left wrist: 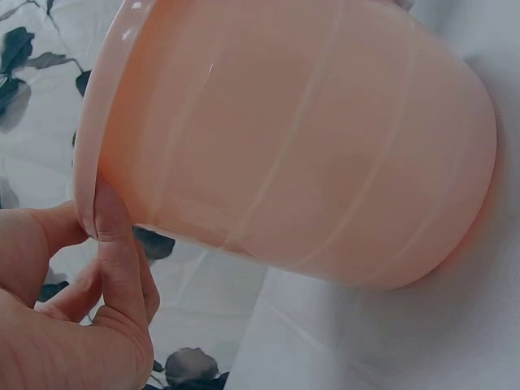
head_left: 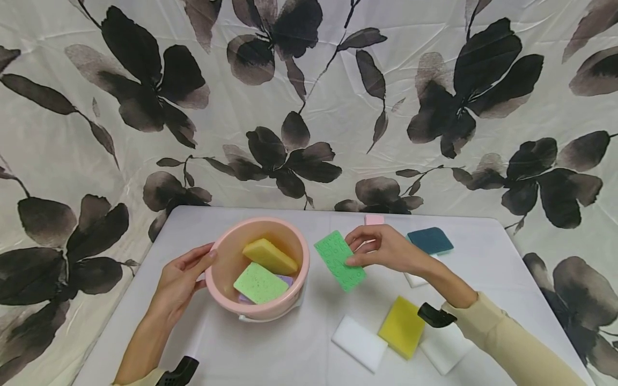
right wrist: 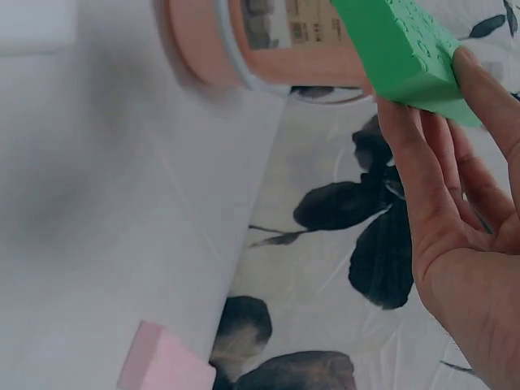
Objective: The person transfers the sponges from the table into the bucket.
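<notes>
Pink bucket (left wrist: 268,130), one: right of the left hand (head_left: 179,281), which pinches its rim; within, yellow sponge (head_left: 270,256), pale-green sponge (head_left: 260,283), purple piece (head_left: 286,279). Bright-green sponge (head_left: 335,256), one: pinched between the right hand's (head_left: 383,247) thumb and fingers, apart from the bucket. Beyond that hand: pink block (head_left: 374,220), teal sponge (head_left: 429,240). Nearside: white block (head_left: 359,343), flat yellow sponge (head_left: 402,327).

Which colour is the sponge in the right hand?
This sponge is green, clearest in the head view.

No text is legible; the printed label (right wrist: 315,23) on the pink bucket (right wrist: 193,41) is blurred.
</notes>
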Available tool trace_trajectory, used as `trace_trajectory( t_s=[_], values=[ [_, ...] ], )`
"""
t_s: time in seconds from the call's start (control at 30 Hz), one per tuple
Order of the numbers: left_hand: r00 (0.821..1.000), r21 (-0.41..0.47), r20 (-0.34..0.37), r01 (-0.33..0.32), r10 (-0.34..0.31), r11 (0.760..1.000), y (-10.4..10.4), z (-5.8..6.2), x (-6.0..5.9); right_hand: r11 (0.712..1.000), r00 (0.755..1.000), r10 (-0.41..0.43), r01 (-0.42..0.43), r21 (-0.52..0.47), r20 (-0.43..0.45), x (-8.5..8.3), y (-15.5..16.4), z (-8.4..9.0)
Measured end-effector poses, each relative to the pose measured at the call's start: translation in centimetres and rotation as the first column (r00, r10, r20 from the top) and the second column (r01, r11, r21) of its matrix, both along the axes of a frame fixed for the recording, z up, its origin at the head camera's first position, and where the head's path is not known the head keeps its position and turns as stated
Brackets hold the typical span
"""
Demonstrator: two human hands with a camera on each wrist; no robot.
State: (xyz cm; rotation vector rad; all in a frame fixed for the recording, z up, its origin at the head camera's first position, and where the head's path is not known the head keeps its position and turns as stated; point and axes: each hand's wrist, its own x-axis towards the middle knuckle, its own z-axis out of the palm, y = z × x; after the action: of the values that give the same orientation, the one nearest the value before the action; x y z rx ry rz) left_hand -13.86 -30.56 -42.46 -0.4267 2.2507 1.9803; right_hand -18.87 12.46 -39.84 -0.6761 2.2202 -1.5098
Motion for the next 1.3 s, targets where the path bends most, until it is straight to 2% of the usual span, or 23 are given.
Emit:
trace_trajectory(
  t_s=[0.43,0.6,1.0,1.3],
  values=[
    [1.0,0.013,0.005,0.007,-0.007,1.0,0.0,-0.2,-0.1,1.0,1.0,0.009,-0.009,-0.002,0.001,-0.8,-3.2,1.8],
    [1.0,0.004,0.013,0.01,-0.01,1.0,0.0,-0.2,-0.1,0.999,0.999,0.026,-0.026,-0.036,0.019,-1.2,-4.6,2.2],
    [1.0,-0.008,0.008,0.011,-0.011,1.0,-0.1,-0.2,0.0,0.99,0.996,0.065,-0.057,-0.127,0.058,-1.9,-7.8,1.9],
    [1.0,-0.006,0.015,0.004,-0.004,1.0,0.0,-0.1,0.0,0.993,0.997,0.062,-0.057,-0.105,0.045,-2.4,-10.1,1.4]
  ],
)
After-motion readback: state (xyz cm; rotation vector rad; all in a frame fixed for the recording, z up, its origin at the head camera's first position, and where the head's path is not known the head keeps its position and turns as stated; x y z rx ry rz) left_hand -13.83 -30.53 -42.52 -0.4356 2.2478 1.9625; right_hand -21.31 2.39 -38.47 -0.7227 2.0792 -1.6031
